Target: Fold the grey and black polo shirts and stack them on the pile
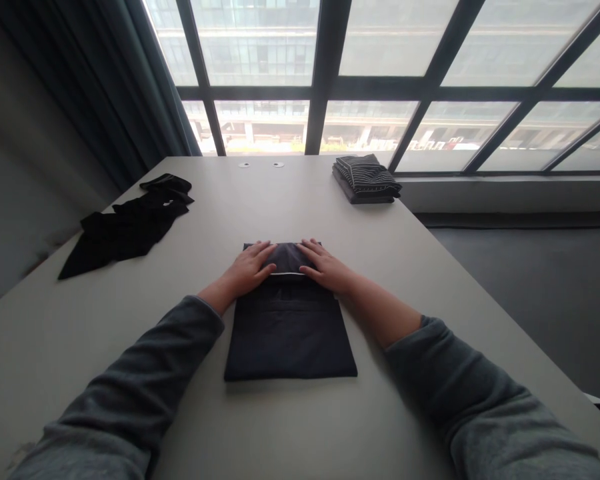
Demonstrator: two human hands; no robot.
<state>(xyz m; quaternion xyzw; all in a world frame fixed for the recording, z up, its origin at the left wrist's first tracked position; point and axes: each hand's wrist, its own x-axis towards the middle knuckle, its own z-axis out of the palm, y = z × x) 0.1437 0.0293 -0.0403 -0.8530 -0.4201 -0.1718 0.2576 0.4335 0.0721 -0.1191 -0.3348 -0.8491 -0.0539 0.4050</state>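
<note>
Left hand [250, 267] and right hand [324, 265] press flat on folded garment [290, 333].

Dark navy cloth [290, 333] — striped stack [366, 177]

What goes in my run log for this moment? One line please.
left hand: flat on folded dark garment | right hand: flat on it | table: loose black cloth, striped stack

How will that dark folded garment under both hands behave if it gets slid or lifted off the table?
The dark folded garment is soft cloth, so it would probably sag and unfold if lifted by one edge. It lies flat on the smooth table, so it likely slides easily without rolling or tipping. The left hand and right hand press its far fold flat, suggesting that fold may spring open.
</note>
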